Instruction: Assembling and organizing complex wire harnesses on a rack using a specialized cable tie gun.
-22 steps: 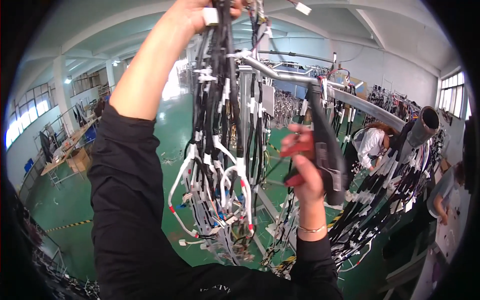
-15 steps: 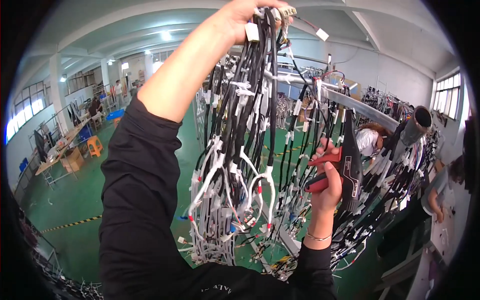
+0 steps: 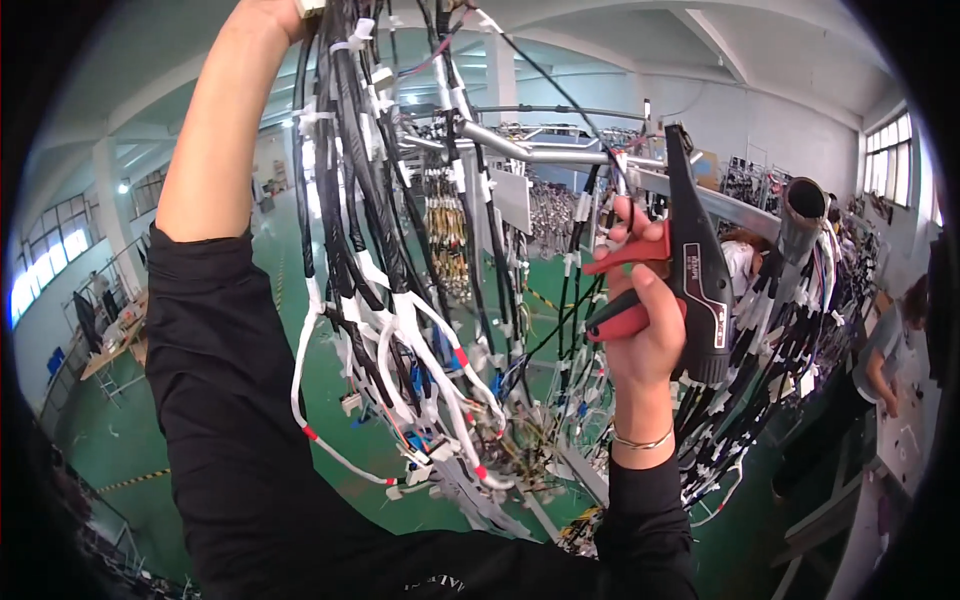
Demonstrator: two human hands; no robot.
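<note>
The right hand (image 3: 645, 330) is closed around one black cable-tie gun with red handles (image 3: 690, 280), held upright at chest height. The left hand (image 3: 272, 12), raised overhead and mostly cut off at the top edge, grips one thick black wire harness bundle wrapped in white tape (image 3: 370, 250); its fingers are hidden. The bundle's many branches hang down between both arms, too tangled to count, before a grey metal rack pipe (image 3: 760, 215).

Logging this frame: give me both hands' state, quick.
Left hand: raised overhead, closed on the top of the wire harness bundle.
Right hand: closed around the black and red cable tie gun.
</note>
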